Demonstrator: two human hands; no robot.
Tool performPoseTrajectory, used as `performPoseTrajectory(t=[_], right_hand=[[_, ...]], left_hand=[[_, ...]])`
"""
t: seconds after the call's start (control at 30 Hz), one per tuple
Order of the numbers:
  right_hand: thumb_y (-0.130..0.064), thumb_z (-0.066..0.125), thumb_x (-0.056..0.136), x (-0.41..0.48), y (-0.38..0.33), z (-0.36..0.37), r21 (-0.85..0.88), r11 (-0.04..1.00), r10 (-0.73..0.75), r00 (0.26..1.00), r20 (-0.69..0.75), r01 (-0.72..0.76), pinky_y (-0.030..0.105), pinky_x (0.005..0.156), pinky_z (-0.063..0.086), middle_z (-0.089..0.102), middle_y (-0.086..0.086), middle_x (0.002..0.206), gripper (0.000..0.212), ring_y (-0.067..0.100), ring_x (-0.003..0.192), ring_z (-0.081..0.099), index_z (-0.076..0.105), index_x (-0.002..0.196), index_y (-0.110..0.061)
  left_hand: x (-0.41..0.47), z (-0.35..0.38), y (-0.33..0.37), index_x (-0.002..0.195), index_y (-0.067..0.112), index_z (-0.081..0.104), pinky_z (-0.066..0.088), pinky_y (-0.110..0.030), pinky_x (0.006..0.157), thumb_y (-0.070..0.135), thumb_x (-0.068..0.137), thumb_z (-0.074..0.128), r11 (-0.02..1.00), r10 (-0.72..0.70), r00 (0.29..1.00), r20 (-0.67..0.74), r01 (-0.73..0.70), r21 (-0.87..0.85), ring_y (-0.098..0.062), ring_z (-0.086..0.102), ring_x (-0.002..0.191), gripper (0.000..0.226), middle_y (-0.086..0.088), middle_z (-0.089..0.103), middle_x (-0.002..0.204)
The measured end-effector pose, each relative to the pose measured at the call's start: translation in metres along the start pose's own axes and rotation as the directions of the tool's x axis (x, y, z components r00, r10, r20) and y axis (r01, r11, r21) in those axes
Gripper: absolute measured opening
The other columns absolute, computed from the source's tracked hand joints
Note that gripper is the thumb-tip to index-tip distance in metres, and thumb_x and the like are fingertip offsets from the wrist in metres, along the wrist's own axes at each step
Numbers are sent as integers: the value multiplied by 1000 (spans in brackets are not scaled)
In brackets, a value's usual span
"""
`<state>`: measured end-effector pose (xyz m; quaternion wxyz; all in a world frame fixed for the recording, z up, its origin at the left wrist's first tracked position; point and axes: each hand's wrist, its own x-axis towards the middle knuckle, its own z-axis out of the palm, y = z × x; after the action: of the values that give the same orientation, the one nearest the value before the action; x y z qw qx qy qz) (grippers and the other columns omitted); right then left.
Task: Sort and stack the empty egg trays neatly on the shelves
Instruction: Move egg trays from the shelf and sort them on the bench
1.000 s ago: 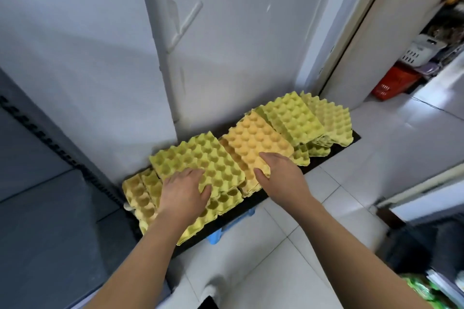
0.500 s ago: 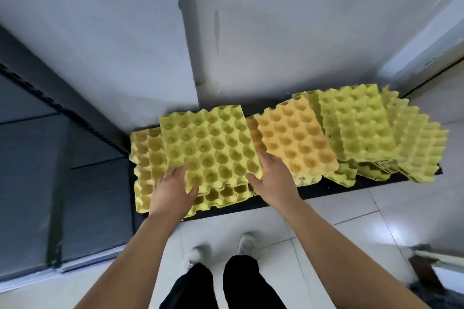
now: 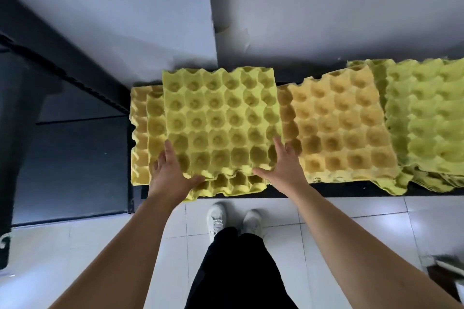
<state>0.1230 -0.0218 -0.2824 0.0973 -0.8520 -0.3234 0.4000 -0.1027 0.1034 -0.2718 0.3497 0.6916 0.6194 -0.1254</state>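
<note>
A yellow-green egg tray (image 3: 221, 120) lies on top of a loose stack of yellow trays (image 3: 140, 133) on a low black shelf (image 3: 339, 190). My left hand (image 3: 170, 173) frames its near-left corner, fingers straight along the side and thumb along the near edge. At the near-right corner, my right hand (image 3: 283, 165) mirrors this hold. The lower trays stick out at the left and at the front. An orange tray (image 3: 339, 128) sits just right of it, overlapped by more yellow-green trays (image 3: 426, 120) at the far right.
A white wall with a vertical corner rises right behind the shelf. A dark panel (image 3: 75, 158) stands to the left. My shoes (image 3: 233, 221) are on the white tiled floor in front of the shelf.
My right hand has come off the orange tray onto the yellow-green tray's near-right corner. My left hand slid to the near-left corner. The view has swung to look straight down.
</note>
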Motion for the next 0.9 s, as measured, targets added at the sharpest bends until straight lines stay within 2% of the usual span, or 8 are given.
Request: performPoseTrajectory(t=[0.13,0.23,0.33,0.4,0.5,0.6,0.7,0.9], right_hand=[[-53,79,67,10,7,8,112,994,12,1000,-7,-11,53,113,25,12,14,156,115,33,143,17,2,151,-36],[-51,82,64,9,6,6,170,985,20,999,-36,-13,48,111,30,23,14,149,117,32,136,29,6,151,-32],[-44,83,64,2,-2,0,249,969,26,997,-71,-7,44,108,34,24,11,142,111,29,133,28,13,149,-32],[-41,80,66,-5,-9,-6,259,966,18,994,-111,11,42,106,35,23,8,141,104,28,134,24,16,148,-30],[-40,76,70,-16,-21,-21,272,962,28,989,-145,13,43,108,32,20,7,145,99,28,136,20,17,148,-25],[-46,73,69,-33,-33,-41,240,971,33,982,-188,14,48,109,31,20,8,147,99,28,138,17,19,148,-23],[-51,71,69,-56,-46,-62,211,976,7,972,-233,43,50,111,28,19,8,150,100,28,140,14,17,150,-24],[-50,70,72,-110,-74,-107,177,966,-118,934,-338,186,44,113,25,17,6,152,95,24,141,11,19,149,-25]], left_hand=[[3,6,0,151,18,-17,17,-49,117,51,70,79,1000,-1,999,-41,2,21,-35,5,145,129,-8,6,160],[1,7,-1,151,25,-17,27,-53,113,50,67,82,999,5,999,-50,-6,-34,-35,6,145,132,-1,5,160],[-5,-3,5,148,36,-22,50,-57,89,49,61,85,990,-21,999,-31,16,-143,-36,26,140,138,5,-5,160],[-10,-13,13,149,34,-20,53,-51,85,45,64,86,986,-18,1000,-23,14,-165,-37,43,130,137,-3,-6,161],[-18,-30,24,152,27,-12,48,-46,94,42,65,86,980,21,998,-57,-31,-195,-36,43,130,132,-8,6,159],[-32,-48,30,153,22,-2,47,-38,91,42,62,87,967,52,995,-86,-72,-246,-31,42,130,129,-10,17,156],[-54,-66,35,151,19,9,41,-40,98,42,59,89,946,77,989,-128,-113,-305,-27,41,131,124,-7,26,151],[-112,-108,48,144,21,26,50,-43,91,48,52,90,918,102,955,-278,-198,-343,-22,51,118,116,-2,41,140]])
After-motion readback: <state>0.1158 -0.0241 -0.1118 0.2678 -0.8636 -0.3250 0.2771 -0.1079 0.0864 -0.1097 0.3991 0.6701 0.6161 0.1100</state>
